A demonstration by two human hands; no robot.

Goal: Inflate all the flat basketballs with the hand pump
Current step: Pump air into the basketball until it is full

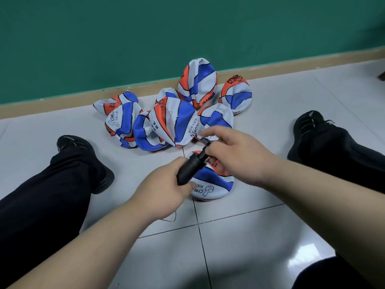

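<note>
black hand pump (190, 166) slants just over a flat basketball (214, 182) that lies on the pale tiled floor (239, 236). left hand (164, 192) is clamped round the pump's lower barrel, and right hand (235, 155) has its fingers curled onto the pump's upper end, above that ball. beyond that ball, a heap of flat basketballs (173, 122) in white, blue and orange lies near the green wall (145, 38).

A green wall (145, 38) is standing at the back, and a tan strip (291, 64) is running along its bottom. White floor tiles (239, 236) with thin dark lines (201, 247) are shining where light (302, 255) is hitting them.
</note>
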